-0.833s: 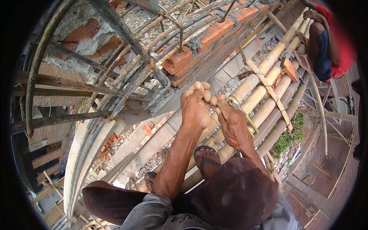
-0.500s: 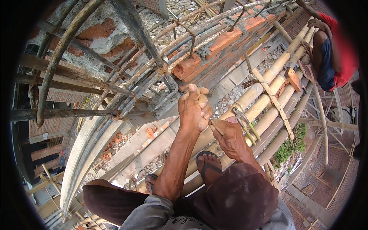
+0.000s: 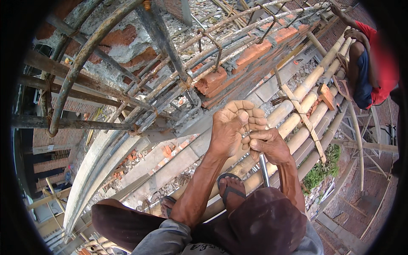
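My left hand is raised palm up over the bamboo poles, loosely cupped, its fingers half curled and slightly apart. Nothing I can make out lies in it. Close against its lower edge, my right hand is closed with thumb and fingertips pinched together. From under those fingers a shiny metal rod slants down toward my knee; its upper end is hidden in the grip. Below both hands run long bamboo poles, where my sandalled foot rests.
A rusty rebar cage stands at the left, its bars running along a red brick wall. A loose brick sits on the poles, crossed by a bamboo slat. A person in red crouches at the far right.
My left hand has uncurled from a fist and shifted right. My right hand has also moved right, and the metal rod now shows below it. The pliers on the poles are no longer visible.
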Motion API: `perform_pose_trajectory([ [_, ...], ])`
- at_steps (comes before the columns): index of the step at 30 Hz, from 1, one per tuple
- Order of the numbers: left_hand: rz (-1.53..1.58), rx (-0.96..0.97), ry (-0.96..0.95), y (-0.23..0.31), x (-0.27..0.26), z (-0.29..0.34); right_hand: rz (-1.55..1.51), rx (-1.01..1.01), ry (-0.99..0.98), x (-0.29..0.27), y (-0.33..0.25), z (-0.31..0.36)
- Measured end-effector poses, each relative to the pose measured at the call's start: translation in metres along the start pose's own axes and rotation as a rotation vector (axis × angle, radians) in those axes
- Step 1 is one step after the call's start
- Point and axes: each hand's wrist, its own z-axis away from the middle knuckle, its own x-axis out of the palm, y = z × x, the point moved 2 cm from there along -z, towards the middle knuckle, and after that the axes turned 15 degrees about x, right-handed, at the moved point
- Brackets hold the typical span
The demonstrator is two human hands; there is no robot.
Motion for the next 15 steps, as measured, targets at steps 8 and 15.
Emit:
perform_pose_trajectory([
  [8,0.381,-0.157,0.146,0.002,0.004,0.006,0.422,-0.131,-0.116,-0.013,-0.031,0.006],
  [15,0.307,-0.298,0.194,0.035,-0.011,-0.01,1.216,-0.783,0.439,0.019,-0.042,0.015],
])
